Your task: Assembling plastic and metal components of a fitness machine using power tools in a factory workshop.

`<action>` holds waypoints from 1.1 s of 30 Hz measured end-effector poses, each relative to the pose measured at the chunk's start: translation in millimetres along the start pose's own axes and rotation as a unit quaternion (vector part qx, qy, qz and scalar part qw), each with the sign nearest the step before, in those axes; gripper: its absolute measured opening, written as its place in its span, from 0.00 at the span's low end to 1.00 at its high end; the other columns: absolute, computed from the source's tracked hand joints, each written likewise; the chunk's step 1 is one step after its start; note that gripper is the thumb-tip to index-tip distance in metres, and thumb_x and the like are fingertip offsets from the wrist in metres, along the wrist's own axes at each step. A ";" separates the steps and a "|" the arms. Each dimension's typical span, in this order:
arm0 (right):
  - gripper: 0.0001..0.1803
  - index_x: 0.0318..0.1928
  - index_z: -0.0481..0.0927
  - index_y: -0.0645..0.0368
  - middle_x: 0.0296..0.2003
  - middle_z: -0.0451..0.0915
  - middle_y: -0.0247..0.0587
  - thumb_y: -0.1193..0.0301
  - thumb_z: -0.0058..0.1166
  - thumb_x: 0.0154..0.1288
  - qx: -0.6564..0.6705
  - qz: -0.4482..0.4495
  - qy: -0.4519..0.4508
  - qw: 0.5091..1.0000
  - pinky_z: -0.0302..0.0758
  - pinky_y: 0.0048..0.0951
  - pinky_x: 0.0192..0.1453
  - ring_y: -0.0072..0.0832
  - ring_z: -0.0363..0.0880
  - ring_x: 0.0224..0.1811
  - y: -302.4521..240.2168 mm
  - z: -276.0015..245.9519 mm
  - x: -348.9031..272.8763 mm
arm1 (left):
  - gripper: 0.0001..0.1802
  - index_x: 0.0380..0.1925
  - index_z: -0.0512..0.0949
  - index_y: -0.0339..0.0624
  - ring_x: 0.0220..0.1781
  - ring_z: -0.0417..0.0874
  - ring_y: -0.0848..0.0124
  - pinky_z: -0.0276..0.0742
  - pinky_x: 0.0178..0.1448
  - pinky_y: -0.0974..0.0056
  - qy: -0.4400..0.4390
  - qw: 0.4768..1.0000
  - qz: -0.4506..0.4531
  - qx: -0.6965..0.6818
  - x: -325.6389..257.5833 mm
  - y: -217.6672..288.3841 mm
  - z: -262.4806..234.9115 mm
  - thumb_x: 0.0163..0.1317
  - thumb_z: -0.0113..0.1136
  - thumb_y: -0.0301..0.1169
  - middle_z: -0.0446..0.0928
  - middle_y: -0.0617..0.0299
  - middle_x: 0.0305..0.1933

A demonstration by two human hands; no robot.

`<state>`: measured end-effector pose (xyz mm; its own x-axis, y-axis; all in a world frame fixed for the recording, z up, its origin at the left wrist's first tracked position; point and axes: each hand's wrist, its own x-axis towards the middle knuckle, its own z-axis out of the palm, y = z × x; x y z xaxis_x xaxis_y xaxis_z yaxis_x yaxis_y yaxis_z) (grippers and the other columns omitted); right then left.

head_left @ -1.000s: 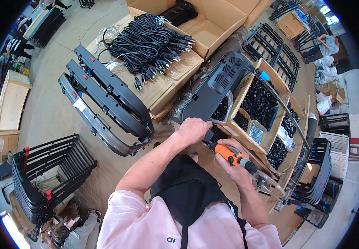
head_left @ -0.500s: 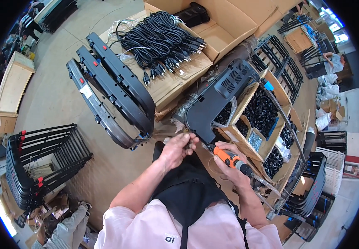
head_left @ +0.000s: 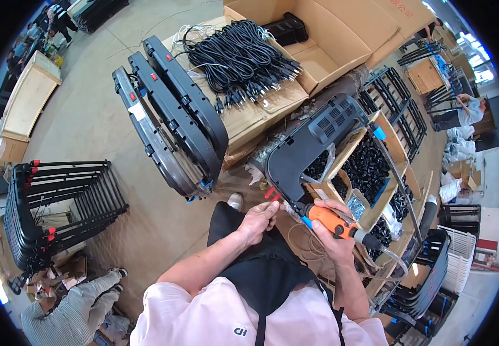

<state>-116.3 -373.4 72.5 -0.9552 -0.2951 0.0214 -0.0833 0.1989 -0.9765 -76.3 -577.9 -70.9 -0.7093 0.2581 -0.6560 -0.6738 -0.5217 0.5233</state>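
Note:
My right hand (head_left: pixel 331 232) grips an orange powered screwdriver (head_left: pixel 337 224) with a hose at its back end; its blue tip points at the lower corner of a long black plastic housing (head_left: pixel 308 146). That housing leans across open cardboard boxes. My left hand (head_left: pixel 258 220) pinches something small at the same corner, beside a red piece (head_left: pixel 271 194). What the fingers hold is too small to make out.
Cardboard boxes of small black parts (head_left: pixel 368 171) sit right of the housing. Three long black panels (head_left: pixel 171 118) lean against a box topped with coiled black cables (head_left: pixel 239 56). Black wire racks (head_left: pixel 59 207) stand at left. Another person's leg (head_left: pixel 79 308) is at lower left.
The view has shifted, so the housing sits higher and more central. My left hand came off the housing's edge down to its lower corner, closing into a pinch. The screwdriver stays in my right hand.

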 end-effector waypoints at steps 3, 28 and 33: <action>0.25 0.62 0.77 0.63 0.60 0.81 0.48 0.83 0.67 0.65 0.026 -0.014 0.002 1.000 0.78 0.42 0.74 0.39 0.82 0.67 -7.5 5.4 0.5 | 0.15 0.47 0.81 0.46 0.31 0.72 0.78 0.70 0.35 0.71 0.017 0.997 0.005 -0.075 -1.0 8.2 9.6 0.85 0.52 0.44 0.77 0.69 0.34; 0.27 0.63 0.72 0.64 0.60 0.82 0.51 0.84 0.66 0.65 -0.039 -0.022 -0.045 0.998 0.77 0.47 0.76 0.44 0.80 0.69 -3.2 16.9 10.7 | 0.13 0.51 0.76 0.45 0.29 0.69 0.75 0.67 0.30 0.70 -0.021 0.926 -0.076 -0.370 14.6 21.5 25.1 0.85 0.51 0.42 0.72 0.69 0.33; 0.28 0.64 0.72 0.63 0.60 0.82 0.52 0.83 0.66 0.65 -0.048 -0.018 -0.043 0.998 0.76 0.46 0.76 0.42 0.81 0.68 -4.1 18.3 13.6 | 0.13 0.52 0.76 0.44 0.29 0.70 0.76 0.67 0.30 0.70 -0.032 0.922 -0.087 -0.377 19.4 20.2 23.5 0.85 0.52 0.42 0.72 0.69 0.33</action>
<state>-123.7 -395.4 72.9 -0.9239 -0.3813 0.0336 -0.1479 0.2748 -0.9500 -108.6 -564.2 -60.3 -0.6310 0.4259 -0.6484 -0.4601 -0.8784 -0.1293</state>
